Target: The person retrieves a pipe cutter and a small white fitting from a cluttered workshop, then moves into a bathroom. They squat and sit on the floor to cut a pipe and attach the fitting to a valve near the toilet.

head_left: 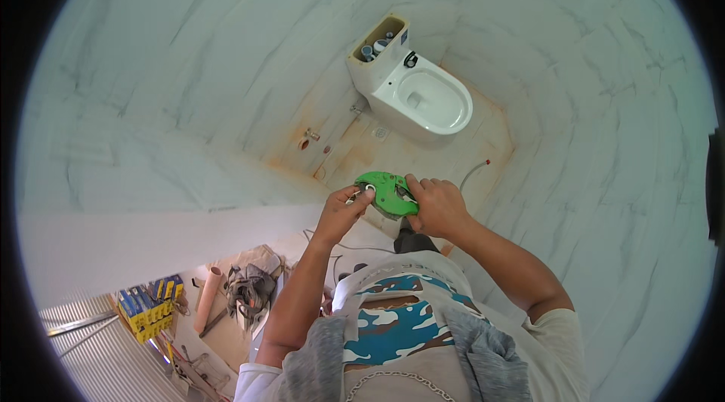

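A green pipe cutter (387, 192) is held up in front of my chest, over the floor. My right hand (439, 207) is closed round its handles at the right end. At the jaw end, the fingers of my left hand (341, 215) pinch a small white ring-shaped pipe piece (369, 189), which sits at or in the cutter's mouth. Whether the blade touches the piece cannot be made out. Beyond my hands stands a white toilet (430, 100) with its tank (377, 73) uncovered and fittings inside.
A wall valve (311, 134) and a floor drain (379, 132) lie left of the toilet. A grey hose (474, 172) with a red end rises at the right. Behind the left partition are yellow-blue boxes (147, 311), a pinkish pipe (208, 298) and a dark bag (251, 290).
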Available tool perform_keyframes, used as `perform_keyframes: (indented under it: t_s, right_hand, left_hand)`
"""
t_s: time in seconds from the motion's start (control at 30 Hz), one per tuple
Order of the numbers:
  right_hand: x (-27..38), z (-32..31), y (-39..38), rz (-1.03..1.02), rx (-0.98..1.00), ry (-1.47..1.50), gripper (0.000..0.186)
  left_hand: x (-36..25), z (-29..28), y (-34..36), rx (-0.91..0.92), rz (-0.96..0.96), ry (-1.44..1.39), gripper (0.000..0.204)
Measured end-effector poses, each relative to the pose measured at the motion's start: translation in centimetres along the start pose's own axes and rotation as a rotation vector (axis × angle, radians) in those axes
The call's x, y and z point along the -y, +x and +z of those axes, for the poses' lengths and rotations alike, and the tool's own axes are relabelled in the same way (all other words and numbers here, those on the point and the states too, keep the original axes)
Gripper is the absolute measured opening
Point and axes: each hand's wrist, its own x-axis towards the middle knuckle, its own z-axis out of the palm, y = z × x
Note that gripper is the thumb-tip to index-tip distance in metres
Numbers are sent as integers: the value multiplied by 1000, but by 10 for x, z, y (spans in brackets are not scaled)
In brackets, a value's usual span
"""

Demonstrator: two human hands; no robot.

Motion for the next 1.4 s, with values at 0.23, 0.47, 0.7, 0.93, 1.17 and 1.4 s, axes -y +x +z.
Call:
perform_keyframes:
  t_s: [0.23, 0.47, 0.7, 0.93, 1.17, 1.4]
  right_hand:
    - [-39, -52, 15, 79, -64, -185, 82]
    - [-26, -77, 34, 114, 54, -277, 73]
    - [-34, -56, 66, -7, 97, -376, 62]
    - [-98, -34, 113, -64, 252, -10, 64]
    - [-177, 12, 111, 10, 270, 438, 73]
    - [-310, 184, 92, 449, 934, 143, 38]
  left_hand:
    - [-54, 54, 44, -200, -213, -105, 22]
    - [-72, 54, 68, -252, -443, -241, 20]
    - [-61, 13, 95, 62, -381, 699, 27]
    - [-67, -45, 194, 508, -716, 396, 27]
    - [-39, -69, 223, 186, -820, 68, 28]
    - [80, -22, 286, 36, -632, 626, 32]
